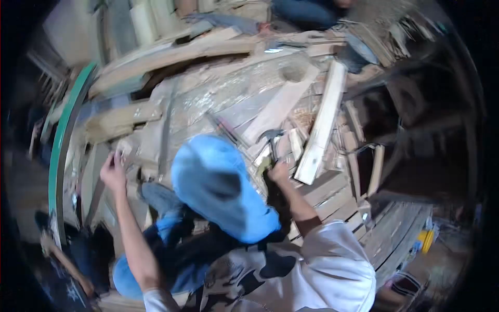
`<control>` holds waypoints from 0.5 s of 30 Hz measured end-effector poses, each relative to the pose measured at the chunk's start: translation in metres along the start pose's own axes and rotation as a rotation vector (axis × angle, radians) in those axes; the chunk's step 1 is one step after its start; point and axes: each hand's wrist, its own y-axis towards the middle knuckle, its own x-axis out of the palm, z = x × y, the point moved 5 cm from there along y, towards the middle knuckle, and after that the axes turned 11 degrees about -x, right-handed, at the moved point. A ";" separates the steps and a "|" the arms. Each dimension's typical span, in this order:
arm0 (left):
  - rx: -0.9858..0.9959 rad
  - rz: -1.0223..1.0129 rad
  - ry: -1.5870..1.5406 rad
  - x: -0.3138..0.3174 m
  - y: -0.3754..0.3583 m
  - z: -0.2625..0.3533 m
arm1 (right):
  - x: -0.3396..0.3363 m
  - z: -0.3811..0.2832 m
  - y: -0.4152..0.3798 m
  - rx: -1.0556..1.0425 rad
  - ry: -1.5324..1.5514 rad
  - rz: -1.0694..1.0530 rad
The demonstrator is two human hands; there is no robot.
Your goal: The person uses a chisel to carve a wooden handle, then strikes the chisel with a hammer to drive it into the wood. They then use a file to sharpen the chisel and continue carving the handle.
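My right hand (279, 172) is wrapped round the handle of a claw hammer (271, 136), whose dark head points away from me, just left of a long pale wooden board (323, 127). A small yellowish-green piece (264, 165) shows beside that hand; its kind is too blurred to tell. Off to the left, my left hand (113, 170) is raised with its fingers pinched together. A pale blurred patch (125, 147) shows at its fingertips, but I cannot make out what they hold. Between the hands is my bent knee in light blue jeans (218, 182).
Wooden planks and offcuts cover the work surface. A long green-edged strip (63, 135) stands along the left. Another person's arm (70, 265) shows at lower left, and a person in dark blue clothing (306, 13) is at the top. A yellow object (426, 240) lies lower right.
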 end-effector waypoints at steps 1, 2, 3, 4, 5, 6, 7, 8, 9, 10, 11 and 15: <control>0.038 -0.054 -0.075 0.001 -0.005 0.010 | -0.004 0.003 -0.005 0.061 0.081 0.156; -0.034 -0.107 0.009 -0.004 -0.013 0.033 | -0.020 -0.009 -0.024 0.122 0.160 0.251; -0.037 -0.117 -0.174 0.000 0.004 -0.002 | 0.012 0.009 -0.002 0.207 0.144 0.214; 0.010 -0.157 -0.242 0.007 0.021 -0.024 | -0.009 -0.005 -0.012 0.269 0.239 0.077; 0.024 -0.046 0.101 -0.003 0.008 0.008 | 0.005 -0.001 -0.002 0.255 0.144 0.206; 0.010 -0.075 -0.067 0.000 0.015 -0.016 | -0.024 -0.012 -0.022 0.204 0.194 0.144; -0.061 -0.037 -0.267 0.003 0.022 -0.039 | -0.016 -0.011 -0.019 0.163 0.219 0.186; 0.078 0.084 0.126 -0.006 0.013 -0.014 | -0.003 -0.006 -0.011 0.114 0.240 0.235; 0.045 0.019 -0.125 0.001 0.016 -0.020 | -0.006 -0.008 -0.016 0.087 0.278 0.263; 0.003 -0.048 -0.368 0.004 0.019 -0.037 | -0.010 -0.013 -0.020 0.052 0.310 0.282; 0.053 -0.057 -0.374 0.011 0.041 -0.074 | -0.012 -0.017 -0.021 0.087 0.388 0.293; 0.219 0.123 -0.154 -0.016 -0.032 0.037 | -0.015 -0.025 -0.002 0.057 0.485 0.272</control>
